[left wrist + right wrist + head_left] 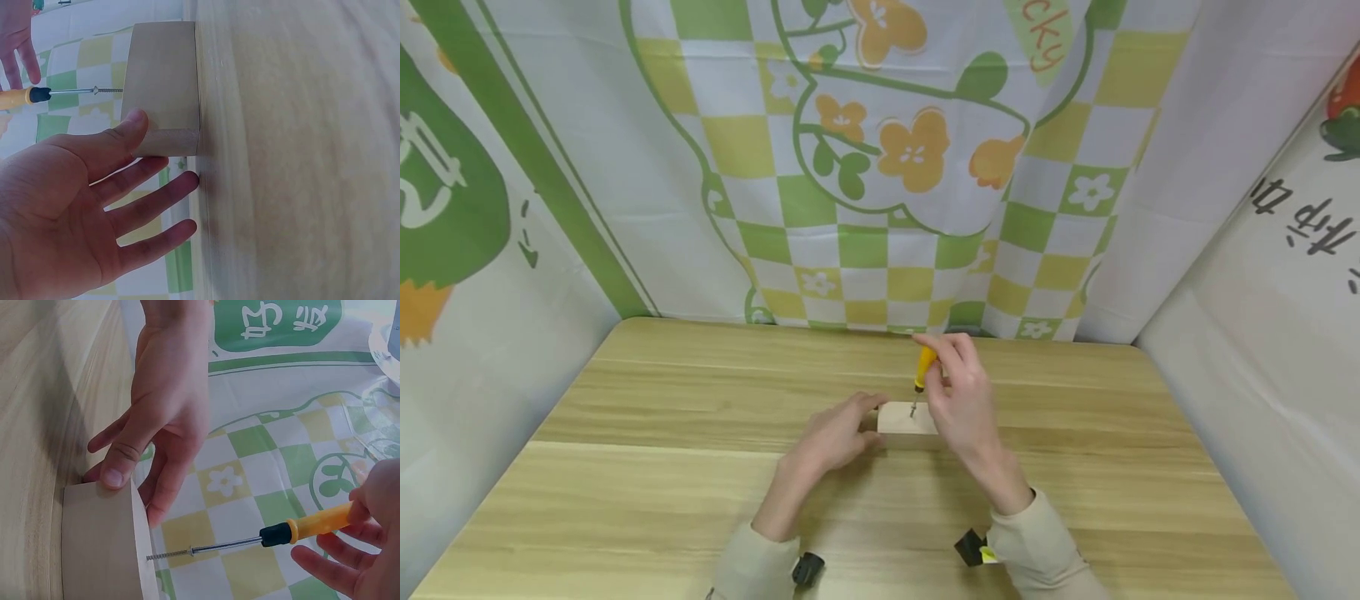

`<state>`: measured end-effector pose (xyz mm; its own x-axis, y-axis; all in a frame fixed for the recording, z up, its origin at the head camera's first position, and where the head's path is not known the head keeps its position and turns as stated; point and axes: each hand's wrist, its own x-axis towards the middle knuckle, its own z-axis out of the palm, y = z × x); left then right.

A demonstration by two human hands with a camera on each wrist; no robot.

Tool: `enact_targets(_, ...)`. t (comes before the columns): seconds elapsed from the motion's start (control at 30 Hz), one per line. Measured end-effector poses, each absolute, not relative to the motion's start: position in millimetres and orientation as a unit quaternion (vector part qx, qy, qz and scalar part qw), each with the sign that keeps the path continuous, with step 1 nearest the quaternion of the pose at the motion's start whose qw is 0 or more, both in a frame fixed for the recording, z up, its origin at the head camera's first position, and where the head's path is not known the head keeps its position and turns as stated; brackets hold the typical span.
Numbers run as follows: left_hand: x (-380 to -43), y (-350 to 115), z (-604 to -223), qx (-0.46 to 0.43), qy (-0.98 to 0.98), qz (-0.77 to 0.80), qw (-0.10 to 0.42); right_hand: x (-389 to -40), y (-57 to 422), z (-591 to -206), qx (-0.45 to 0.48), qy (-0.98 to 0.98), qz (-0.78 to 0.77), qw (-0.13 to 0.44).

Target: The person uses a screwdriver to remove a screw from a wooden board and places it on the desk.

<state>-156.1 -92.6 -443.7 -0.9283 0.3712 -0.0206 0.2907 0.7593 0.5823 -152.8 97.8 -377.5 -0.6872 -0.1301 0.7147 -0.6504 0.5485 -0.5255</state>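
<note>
A pale wooden block (895, 419) lies on the table, with a screw (170, 555) standing upright in its top face and much of its thread exposed. My left hand (837, 433) grips the block's left end between thumb and fingertips; the left wrist view shows its other fingers (153, 206) spread beside the block (164, 78). In my right hand (962, 402), thumb and fingers pinch the yellow handle of a screwdriver (926, 367). Its metal shaft meets the screw head, as both wrist views show. The block's right end is hidden behind the right hand in the head view.
The wood-grain table (647, 400) runs back to a patterned curtain (880, 275), with more printed fabric on the left and right sides. Small black devices (808, 569) sit by both sleeves.
</note>
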Motion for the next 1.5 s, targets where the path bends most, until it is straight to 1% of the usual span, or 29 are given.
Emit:
enact_targets(0.1,-156,-92,-442,0.174,0.937,0.296,0.068,-154,99,-378,0.235,-0.826,0.402,0.318)
enact_targets(0.3,-156,-92,-441,0.175,0.937,0.293,0.068,-154,101,-379,0.233,-0.829,0.412,0.297)
enact_targets(0.43,-157,-92,-442,0.181,0.937,0.291,0.063,-154,101,-378,0.250,-0.831,0.395,0.302)
enact_targets(0.63,-157,-92,-444,0.181,0.938,0.290,0.062,-154,100,-379,0.276,-0.830,0.386,0.294)
enact_targets(0.93,-155,-92,-444,0.180,0.936,0.294,0.068,-157,102,-388,0.276,-0.790,0.432,0.336)
enact_targets(1.07,-156,-92,-444,0.179,0.937,0.294,0.067,-157,104,-388,0.285,-0.777,0.442,0.347)
enact_targets(1.5,-154,-92,-442,0.179,0.936,0.297,0.066,-160,116,-383,0.290,-0.771,0.451,0.343)
